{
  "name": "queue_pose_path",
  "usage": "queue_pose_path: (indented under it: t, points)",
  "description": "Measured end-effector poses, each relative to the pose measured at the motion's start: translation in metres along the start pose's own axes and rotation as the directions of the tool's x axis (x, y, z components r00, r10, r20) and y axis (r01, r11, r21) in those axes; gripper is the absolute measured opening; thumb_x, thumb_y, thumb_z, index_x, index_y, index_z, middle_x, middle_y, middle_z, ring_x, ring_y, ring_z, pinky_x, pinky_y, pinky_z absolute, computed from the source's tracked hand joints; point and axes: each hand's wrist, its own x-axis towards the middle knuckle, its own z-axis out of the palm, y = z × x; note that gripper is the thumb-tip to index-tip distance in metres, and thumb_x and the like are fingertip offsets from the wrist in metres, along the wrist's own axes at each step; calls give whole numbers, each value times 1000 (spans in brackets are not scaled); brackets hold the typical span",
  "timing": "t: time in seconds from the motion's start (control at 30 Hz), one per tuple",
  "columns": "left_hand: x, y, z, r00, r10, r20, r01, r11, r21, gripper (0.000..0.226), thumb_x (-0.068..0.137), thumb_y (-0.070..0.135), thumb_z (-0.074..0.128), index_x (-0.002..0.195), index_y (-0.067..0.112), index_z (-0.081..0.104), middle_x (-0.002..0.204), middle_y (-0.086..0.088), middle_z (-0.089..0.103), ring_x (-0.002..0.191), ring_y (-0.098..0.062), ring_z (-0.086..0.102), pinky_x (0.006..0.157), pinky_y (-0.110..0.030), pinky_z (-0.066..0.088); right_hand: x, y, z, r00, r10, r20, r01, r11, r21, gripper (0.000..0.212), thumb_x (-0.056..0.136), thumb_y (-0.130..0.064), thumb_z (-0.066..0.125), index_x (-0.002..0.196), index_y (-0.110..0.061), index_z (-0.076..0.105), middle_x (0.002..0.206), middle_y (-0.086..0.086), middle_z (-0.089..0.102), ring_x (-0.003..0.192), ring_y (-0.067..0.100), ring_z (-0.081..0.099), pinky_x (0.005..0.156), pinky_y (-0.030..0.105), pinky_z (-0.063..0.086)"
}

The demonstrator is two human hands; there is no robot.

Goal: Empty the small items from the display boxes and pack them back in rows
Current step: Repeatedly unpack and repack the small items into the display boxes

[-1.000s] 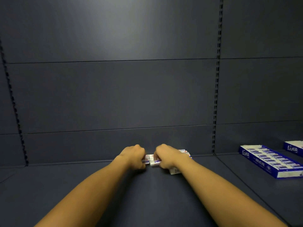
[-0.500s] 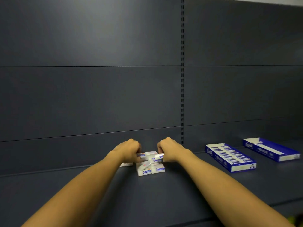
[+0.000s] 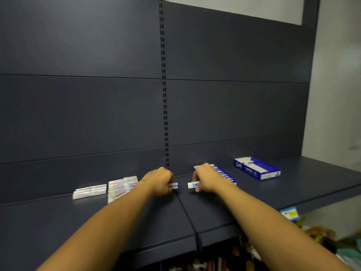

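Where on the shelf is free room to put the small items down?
Bare shelf lies in front of the loose item pile, and between the two blue display boxes. Behind the left hand and right hand, near the pile, it is crowded.

I see bare shelf [image 3: 58, 222] in front of my arms. Loose packs [image 3: 91, 190] crowd the back left; two blue boxes [image 3: 257, 169] block the back right, with a gap between them.
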Motion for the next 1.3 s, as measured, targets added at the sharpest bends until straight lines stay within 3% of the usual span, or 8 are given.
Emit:
queue_pose_path:
  t: [0.1,0.33,0.53,0.63,0.7,0.87,1.07,1.3]
  points:
    - [9,34,0,1000,23,2,-23,1000,7,17,90,27,64,104,18,67,110,-4,63,92,-24,63,78,-39,55,-22,30,-5,999,34,-39,-34,999,0,24,77,-17,83,100,-15,77,107,7,69,93,22,65,75,32,52]
    - [33,112,-3,995,97,-29,-96,995,27,17,90,26,64,107,20,66,115,-3,61,97,-23,62,83,-38,56,-62,103,-20,982,128,-136,-134,990,-37,26,81,-10,77,107,-13,74,112,9,68,99,27,66,88,40,57]
    - [61,153,-8,991,128,-25,-127,992,21,20,91,26,66,109,18,64,117,-5,62,96,-17,57,71,-29,47,-79,148,-27,972,193,-134,-198,980,-26,21,80,-15,81,101,-19,78,108,5,70,96,24,67,86,38,58]
    - [81,171,-8,991,131,-31,-131,991,10,21,93,28,63,111,18,63,122,-5,61,107,-21,60,76,-32,53,-82,171,-28,968,207,-141,-215,975,-46,22,79,-18,82,101,-21,78,109,4,69,96,24,66,83,35,57]
    - [95,184,-6,990,134,-31,-134,991,3,19,94,26,61,112,20,63,121,-4,62,104,-21,61,76,-33,53,-81,187,-27,967,210,-142,-223,972,-75,22,79,-19,82,100,-22,78,110,3,68,97,24,66,81,34,56]
    - [138,213,-1,987,161,-29,-162,987,-22,19,92,24,63,111,20,64,110,-3,64,93,-19,62,84,-38,57,-68,232,-36,965,210,-155,-228,968,-109,23,81,-21,80,103,-24,77,115,2,66,100,23,65,79,32,54]
    - [197,223,-2,986,153,-59,-157,985,-74,17,92,23,65,108,19,66,103,-2,64,89,-17,62,77,-32,56,-30,282,-57,969,181,-165,-196,977,-80,27,79,-18,79,107,-22,76,115,5,66,101,25,65,82,34,55]
    - [261,227,-4,989,99,-107,-108,991,-82,20,92,27,66,110,18,69,105,-1,68,90,-17,64,83,-38,58,29,328,-81,970,123,-209,-141,987,-75,25,87,-15,73,111,-21,75,115,4,69,101,23,66,84,35,58]
